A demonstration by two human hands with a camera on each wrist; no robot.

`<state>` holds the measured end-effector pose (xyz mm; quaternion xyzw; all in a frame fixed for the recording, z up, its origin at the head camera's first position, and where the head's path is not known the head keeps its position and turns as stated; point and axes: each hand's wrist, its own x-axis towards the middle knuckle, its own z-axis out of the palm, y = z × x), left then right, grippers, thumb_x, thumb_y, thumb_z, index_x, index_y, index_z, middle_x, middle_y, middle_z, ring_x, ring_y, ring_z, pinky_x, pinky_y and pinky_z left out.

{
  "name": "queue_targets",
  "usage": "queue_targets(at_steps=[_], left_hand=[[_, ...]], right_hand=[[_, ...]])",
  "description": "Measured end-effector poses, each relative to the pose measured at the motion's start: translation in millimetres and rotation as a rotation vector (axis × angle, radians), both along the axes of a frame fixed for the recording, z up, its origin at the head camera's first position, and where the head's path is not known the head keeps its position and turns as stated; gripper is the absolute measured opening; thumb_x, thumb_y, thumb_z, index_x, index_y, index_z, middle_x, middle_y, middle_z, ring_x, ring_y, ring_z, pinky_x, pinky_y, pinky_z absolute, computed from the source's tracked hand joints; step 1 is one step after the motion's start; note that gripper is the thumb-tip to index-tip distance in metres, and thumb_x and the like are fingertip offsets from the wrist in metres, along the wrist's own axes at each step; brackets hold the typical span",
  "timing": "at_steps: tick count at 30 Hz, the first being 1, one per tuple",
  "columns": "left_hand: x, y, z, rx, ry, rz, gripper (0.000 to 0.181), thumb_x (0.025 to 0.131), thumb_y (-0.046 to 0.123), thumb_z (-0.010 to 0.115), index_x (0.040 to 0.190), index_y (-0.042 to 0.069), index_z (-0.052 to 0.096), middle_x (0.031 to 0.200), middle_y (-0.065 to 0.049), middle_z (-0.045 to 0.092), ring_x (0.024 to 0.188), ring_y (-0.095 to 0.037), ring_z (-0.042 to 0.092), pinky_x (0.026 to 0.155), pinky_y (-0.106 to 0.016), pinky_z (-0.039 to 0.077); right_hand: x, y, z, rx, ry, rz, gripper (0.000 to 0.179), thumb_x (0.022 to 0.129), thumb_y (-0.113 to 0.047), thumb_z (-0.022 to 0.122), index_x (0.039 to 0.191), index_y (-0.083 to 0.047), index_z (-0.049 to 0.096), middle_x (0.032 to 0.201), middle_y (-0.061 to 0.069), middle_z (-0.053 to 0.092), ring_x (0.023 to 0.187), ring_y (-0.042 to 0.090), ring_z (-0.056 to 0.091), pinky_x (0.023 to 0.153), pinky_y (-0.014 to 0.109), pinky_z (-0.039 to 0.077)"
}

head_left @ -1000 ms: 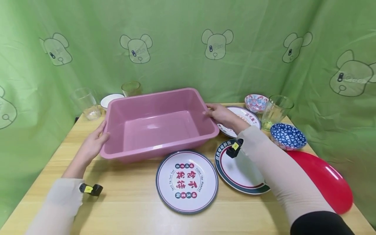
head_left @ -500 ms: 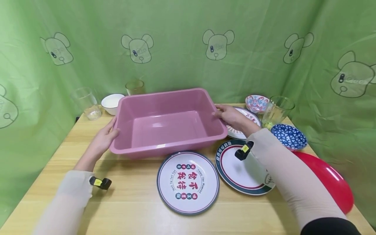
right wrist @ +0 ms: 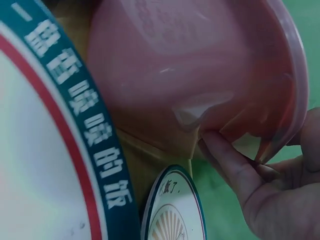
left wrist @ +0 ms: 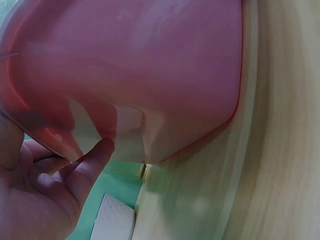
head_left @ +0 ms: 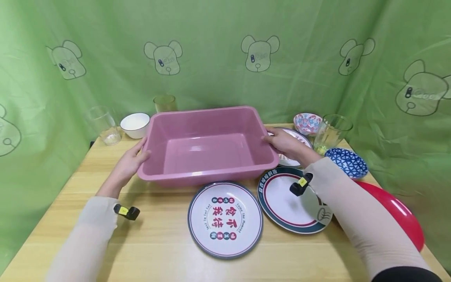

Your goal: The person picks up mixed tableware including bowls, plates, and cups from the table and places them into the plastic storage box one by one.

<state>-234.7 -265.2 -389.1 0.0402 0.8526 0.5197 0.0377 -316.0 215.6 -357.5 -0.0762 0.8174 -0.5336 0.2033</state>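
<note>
A pink plastic basin (head_left: 211, 154) with nothing in it stands toward the back of the wooden table. My left hand (head_left: 132, 162) grips its left rim, thumb over the edge and fingers beneath on the outer wall, as the left wrist view shows. On the opposite side my right hand (head_left: 283, 143) holds the right rim the same way; its fingertips touch the basin's outside wall (right wrist: 165, 75) in the right wrist view. Just in front of the basin lies a round white plate (head_left: 225, 220) with red and green lettering. A green-rimmed plate (head_left: 292, 199) lies under my right wrist.
Behind the basin's left end are a white bowl (head_left: 135, 124), a clear glass (head_left: 105, 126) and a yellowish glass (head_left: 165, 103). At right stand a patterned bowl (head_left: 307, 123), a glass (head_left: 331, 133), a blue-and-white bowl (head_left: 347, 162) and a red oval plate (head_left: 394, 215). Another plate (head_left: 297, 135) lies beyond my right hand.
Both hands have moved the basin to the right and slightly back. More of the white bowl at left now shows, and the basin's right end covers more of the far plate.
</note>
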Motion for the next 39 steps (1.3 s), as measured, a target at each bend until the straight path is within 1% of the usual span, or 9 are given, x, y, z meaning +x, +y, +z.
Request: queue_targets(at_steps=[5,10,15,17,22,25,29,35,39], left_hand=[[-6.1,3.6,-2.2,0.151,-0.021,-0.037,0.069,0.103,0.019,0.050,0.158,0.019,0.008,0.162,-0.011,0.006,0.145,-0.035,0.016,0.118,-0.052,0.013],[-11.3,5.2,-7.1,0.304,-0.056,-0.089,0.073,0.103,0.016,0.049,0.157,0.013,0.000,0.162,-0.012,0.003,0.145,-0.031,0.020,0.116,-0.039,0.025],[-11.6,5.8,-7.3,0.357,-0.080,-0.118,0.072,0.102,0.010,0.047,0.158,0.019,0.002,0.162,-0.013,0.010,0.137,-0.037,0.035,0.099,-0.027,0.047],[-11.4,6.2,-6.3,0.371,-0.085,-0.134,0.072,0.102,0.008,0.046,0.158,0.020,0.003,0.161,-0.016,0.017,0.132,-0.041,0.040,0.094,-0.027,0.051],[-13.2,5.6,-4.7,0.362,-0.097,-0.168,0.072,0.102,0.007,0.047,0.159,0.019,0.005,0.157,-0.020,0.025,0.129,-0.041,0.043,0.094,-0.030,0.052],[-14.6,4.9,-3.6,0.365,-0.107,-0.158,0.068,0.104,0.016,0.047,0.159,0.018,0.007,0.157,-0.019,0.025,0.126,-0.035,0.048,0.092,-0.028,0.052],[-17.3,4.7,-4.8,0.424,-0.112,-0.138,0.064,0.106,0.025,0.044,0.158,0.015,0.010,0.155,-0.022,0.028,0.118,-0.027,0.055,0.090,-0.028,0.053],[-17.7,4.9,-10.8,0.537,-0.124,-0.134,0.061,0.106,0.020,0.044,0.158,0.014,0.014,0.153,-0.028,0.027,0.115,-0.023,0.058,0.090,-0.030,0.054],[-16.0,4.3,-11.6,0.546,-0.127,-0.128,0.061,0.105,0.021,0.045,0.158,0.016,0.015,0.154,-0.027,0.027,0.115,-0.022,0.058,0.090,-0.029,0.054]], right_hand=[[3.7,4,-2.2,0.014,0.025,0.012,0.059,0.104,-0.012,0.041,0.157,-0.007,0.015,0.107,0.023,0.059,0.073,0.014,0.062,0.065,0.026,0.055],[7.1,8,-3.4,0.026,0.022,0.009,0.063,0.103,-0.013,0.042,0.158,-0.011,0.012,0.099,0.018,0.062,0.068,0.011,0.059,0.061,0.023,0.053],[13.2,12,-0.2,0.034,0.037,0.006,0.062,0.102,-0.012,0.043,0.157,-0.008,0.014,0.096,0.016,0.062,0.066,0.009,0.058,0.058,0.021,0.051],[16.1,13,1.9,0.049,0.045,0.011,0.061,0.102,-0.011,0.043,0.156,-0.005,0.015,0.105,0.021,0.061,0.074,0.013,0.062,0.064,0.025,0.055],[20.0,16,5.4,0.052,0.025,0.028,0.063,0.100,-0.009,0.044,0.155,-0.002,0.014,0.115,0.028,0.057,0.085,0.020,0.066,0.075,0.033,0.059],[20.8,17,6.6,0.045,0.013,0.029,0.063,0.100,-0.010,0.045,0.154,0.000,0.014,0.117,0.028,0.055,0.088,0.021,0.066,0.078,0.034,0.059],[21.4,18,7.9,0.059,0.016,0.027,0.062,0.102,-0.015,0.044,0.155,-0.001,0.014,0.119,0.028,0.056,0.090,0.022,0.066,0.078,0.034,0.059],[27.4,19,7.4,0.082,0.012,0.043,0.063,0.102,-0.014,0.044,0.156,-0.001,0.013,0.120,0.030,0.057,0.092,0.025,0.066,0.079,0.035,0.059],[34.7,19,6.7,0.081,0.031,0.034,0.063,0.102,-0.016,0.047,0.155,-0.001,0.016,0.120,0.030,0.057,0.094,0.025,0.066,0.080,0.034,0.059]])
